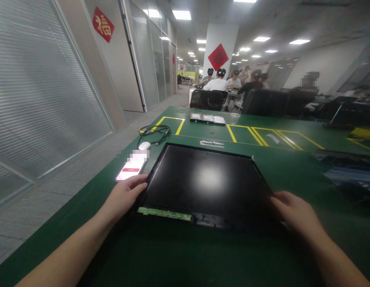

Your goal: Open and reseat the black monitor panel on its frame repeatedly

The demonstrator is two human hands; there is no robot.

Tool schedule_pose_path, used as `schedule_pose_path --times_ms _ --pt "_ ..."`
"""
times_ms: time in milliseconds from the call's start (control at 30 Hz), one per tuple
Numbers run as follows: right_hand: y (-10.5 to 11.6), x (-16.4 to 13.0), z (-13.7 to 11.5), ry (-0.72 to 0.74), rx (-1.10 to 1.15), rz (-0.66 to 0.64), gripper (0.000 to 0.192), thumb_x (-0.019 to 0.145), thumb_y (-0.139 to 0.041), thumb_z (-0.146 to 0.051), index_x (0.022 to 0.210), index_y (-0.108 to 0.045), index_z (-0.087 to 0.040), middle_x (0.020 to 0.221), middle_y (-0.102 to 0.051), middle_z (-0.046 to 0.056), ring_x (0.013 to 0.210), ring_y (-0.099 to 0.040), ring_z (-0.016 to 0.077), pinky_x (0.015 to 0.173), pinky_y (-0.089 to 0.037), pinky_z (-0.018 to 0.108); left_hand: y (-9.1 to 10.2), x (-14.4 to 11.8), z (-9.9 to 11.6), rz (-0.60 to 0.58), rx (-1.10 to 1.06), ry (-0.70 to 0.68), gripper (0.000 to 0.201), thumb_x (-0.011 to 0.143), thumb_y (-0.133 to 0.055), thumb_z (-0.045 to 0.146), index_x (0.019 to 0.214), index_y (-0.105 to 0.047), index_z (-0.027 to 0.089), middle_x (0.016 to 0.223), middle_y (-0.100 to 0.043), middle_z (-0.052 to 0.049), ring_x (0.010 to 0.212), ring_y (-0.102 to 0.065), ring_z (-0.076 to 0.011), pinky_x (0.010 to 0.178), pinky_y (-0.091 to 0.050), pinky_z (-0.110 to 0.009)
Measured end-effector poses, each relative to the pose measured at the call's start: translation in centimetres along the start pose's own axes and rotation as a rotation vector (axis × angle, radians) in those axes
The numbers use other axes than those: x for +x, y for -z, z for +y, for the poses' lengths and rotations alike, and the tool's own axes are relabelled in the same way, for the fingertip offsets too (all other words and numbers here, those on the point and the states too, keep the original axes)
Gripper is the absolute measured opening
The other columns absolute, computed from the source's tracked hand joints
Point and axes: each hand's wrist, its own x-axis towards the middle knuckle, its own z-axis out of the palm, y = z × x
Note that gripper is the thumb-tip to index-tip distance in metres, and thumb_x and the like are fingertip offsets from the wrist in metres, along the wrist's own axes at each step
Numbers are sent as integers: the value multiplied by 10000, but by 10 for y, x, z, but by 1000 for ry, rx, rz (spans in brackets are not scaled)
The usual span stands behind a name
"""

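While both forearms are reaching in from the bottom corners of the frame, the left hand [125, 195] is gripping the left edge of a dark display panel [202, 183], thumb resting on top of the bezel and fingers curled under it. The right hand [292, 211] is closing around the panel's lower right corner in the same way — so both hands are grasping the panel, one on each side. It is lying flat in the lower centre of the frame on a green table [280, 167], with a narrow green circuit strip [163, 213] showing along its near edge. Just left of the panel, beside the left hand, a phone [131, 169] with a lit pink-and-white screen is lying on the table. Farther up and left, a white mouse [144, 146] and a coiled black cable [153, 131] are sitting near yellow floor-style markings [232, 133] on the tabletop. Across the upper centre — well apart from the hands — several people [220, 81] are sitting at desks.
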Motion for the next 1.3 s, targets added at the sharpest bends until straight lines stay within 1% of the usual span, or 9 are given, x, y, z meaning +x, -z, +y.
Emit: schedule_pose_path --times_ms 100,200,500,600,767,900,1100,1233,1300 --pt "4 -1 -4 -85 47 -91 392 763 -510 -471 946 -717 -194 950 -774 113 860 -721 291 719 -542 380 -3 -5 4 -53 -179 108 439 795 -693 274 1230 -705 214 995 -818 -76 850 -761 -273 742 -606 -372" --pt "7 -3 -7 -113 51 -100 413 765 -499 -484 967 -705 -190 968 -766 122 895 -714 307 744 -535 395 -5 -9 7 -94 -362 218 529 820 -690 173 1342 -627 235 938 -822 -78 749 -772 -247 623 -619 -337" --pt "5 -2 -5 -97 64 -86 364 763 -506 -464 928 -698 -202 947 -766 109 873 -716 294 762 -531 394 -13 -17 25 -11 -585 343 466 893 -576 71 1328 -623 231 700 -785 -39 493 -724 -189 429 -576 -256" --pt "5 0 -3 -88 76 -97 358 765 -513 -471 924 -698 -210 929 -768 103 850 -720 296 730 -537 395 -17 -20 28 9 -617 368 442 896 -580 80 1306 -631 236 663 -769 -18 456 -707 -172 410 -559 -231" --pt "2 4 5 -70 119 -58 321 737 -557 -468 870 -709 -219 870 -775 100 797 -730 296 672 -547 392 -20 -21 29 16 -654 399 465 903 -597 134 1355 -580 246 659 -762 -10 482 -724 -194 418 -568 -249" --pt "0 3 6 -56 134 -68 332 731 -571 -478 883 -712 -220 856 -774 99 768 -730 290 644 -544 381 -20 -19 26 -11 -677 386 460 913 -587 151 1360 -567 257 683 -765 -6 497 -730 -192 433 -578 -256" --pt "1 1 2 -78 115 -100 355 758 -533 -478 925 -684 -204 869 -765 115 760 -727 288 642 -540 378 -20 -16 18 -76 -673 366 596 854 -633 77 1413 -498 229 687 -765 -27 514 -734 -220 466 -603 -304" --pt "1 1 3 -59 109 -78 327 761 -540 -467 906 -687 -212 859 -766 104 774 -724 285 654 -535 371 -17 -18 17 -93 -635 353 725 804 -710 83 1442 -445 304 688 -765 -6 533 -746 -242 443 -592 -307" --pt "0 1 3 -55 101 -68 318 763 -546 -455 907 -691 -212 855 -764 98 778 -721 280 655 -531 364 -16 -20 20 -90 -606 339 710 808 -721 105 1428 -458 332 719 -776 -4 579 -762 -245 457 -594 -300"
